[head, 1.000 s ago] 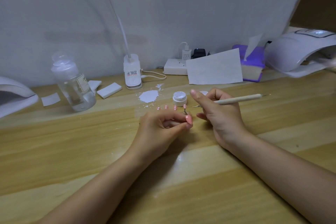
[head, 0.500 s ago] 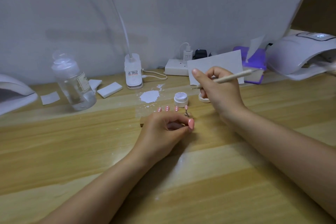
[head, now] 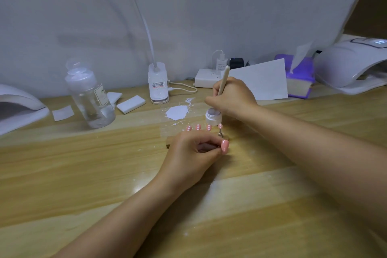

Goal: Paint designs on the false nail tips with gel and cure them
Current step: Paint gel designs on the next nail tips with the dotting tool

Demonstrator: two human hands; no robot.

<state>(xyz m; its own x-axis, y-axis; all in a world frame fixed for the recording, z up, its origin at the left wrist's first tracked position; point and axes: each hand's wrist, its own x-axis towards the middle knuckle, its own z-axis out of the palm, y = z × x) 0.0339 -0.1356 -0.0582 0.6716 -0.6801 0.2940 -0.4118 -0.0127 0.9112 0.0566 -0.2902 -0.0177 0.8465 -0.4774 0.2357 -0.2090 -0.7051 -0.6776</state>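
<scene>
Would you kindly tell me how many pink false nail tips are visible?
5: four dotted pink false nail tips stand in a row at and; the left hand pinches a fifth. It may hide others.

head view | looks forward-down | close over table (head: 83,174)

Pink nail tip (head: 224,145) pinched upright, four dotted pink tips (head: 198,127) in a row, open white gel jar (head: 213,116) behind, slim pale tool (head: 223,79) seemingly dipped inside

Dotting tool (head: 223,80) tip behind right hand (head: 232,98)
</scene>
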